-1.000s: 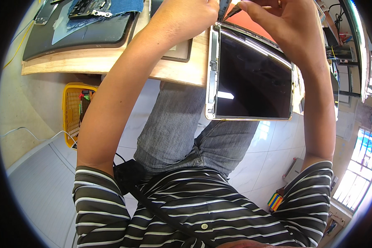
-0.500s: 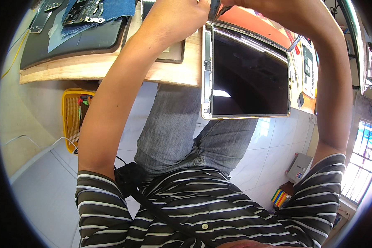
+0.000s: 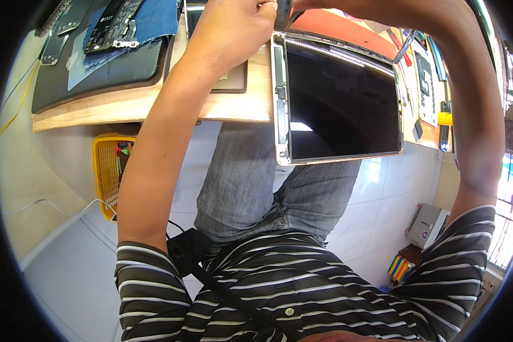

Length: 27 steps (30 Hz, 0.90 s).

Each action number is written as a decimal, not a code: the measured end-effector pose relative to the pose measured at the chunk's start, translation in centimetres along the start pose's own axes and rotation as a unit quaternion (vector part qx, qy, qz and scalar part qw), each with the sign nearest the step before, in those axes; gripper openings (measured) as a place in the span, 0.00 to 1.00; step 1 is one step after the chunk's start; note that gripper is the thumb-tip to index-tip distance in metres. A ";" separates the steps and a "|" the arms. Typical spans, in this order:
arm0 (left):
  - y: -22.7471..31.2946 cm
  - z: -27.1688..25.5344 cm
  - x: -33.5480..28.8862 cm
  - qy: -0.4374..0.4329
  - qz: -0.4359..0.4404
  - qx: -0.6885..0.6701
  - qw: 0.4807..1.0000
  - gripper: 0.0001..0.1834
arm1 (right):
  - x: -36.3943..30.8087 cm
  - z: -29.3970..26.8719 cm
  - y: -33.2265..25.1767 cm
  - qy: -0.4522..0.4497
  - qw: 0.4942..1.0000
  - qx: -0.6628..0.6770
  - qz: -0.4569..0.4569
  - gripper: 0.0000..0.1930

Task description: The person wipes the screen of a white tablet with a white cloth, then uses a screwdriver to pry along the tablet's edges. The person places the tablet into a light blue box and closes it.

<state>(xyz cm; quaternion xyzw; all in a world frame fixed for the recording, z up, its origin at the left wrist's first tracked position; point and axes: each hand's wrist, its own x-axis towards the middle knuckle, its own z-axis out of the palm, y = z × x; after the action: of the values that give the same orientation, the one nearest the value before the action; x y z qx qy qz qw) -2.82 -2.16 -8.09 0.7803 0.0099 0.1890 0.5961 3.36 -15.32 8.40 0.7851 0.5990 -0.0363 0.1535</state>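
Observation:
My left hand (image 3: 233, 28) is at the top edge of the view, fingers closed on a dark grey, flat-sided piece (image 3: 283, 16) whose upper part is cut off. My right hand (image 3: 320, 3) comes in beside that piece from the right; its fingers are mostly beyond the top edge, so I cannot tell their grip. Below both hands lies a tablet screen (image 3: 342, 102), black and glossy, in a thin pale frame with metal parts along its left side. Its near end juts past the table edge over my legs.
A wooden table (image 3: 119, 109) carries a dark board (image 3: 114, 77) with a blue cloth (image 3: 157, 20) and a circuit board (image 3: 111, 28). An orange-red surface (image 3: 347, 37) lies behind the screen. Small parts and tools sit at right. A yellow basket (image 3: 104, 176) stands below the table at left.
The view has shifted slightly, and more of the right side of the table shows, with a yellow-ended tool beside my right forearm. My left hand is still on the dark piece.

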 end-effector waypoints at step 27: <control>-0.1 0.8 -0.1 0.010 -0.042 -0.066 0.997 0.17 | 0.4 -0.6 -0.9 -0.041 0.996 0.051 0.056 0.13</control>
<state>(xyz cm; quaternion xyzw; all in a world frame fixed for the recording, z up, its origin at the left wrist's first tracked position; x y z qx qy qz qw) -2.63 -2.94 -8.38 0.7360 0.0357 0.1720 0.6538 2.52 -14.57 8.70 0.8221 0.5444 -0.0904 0.1397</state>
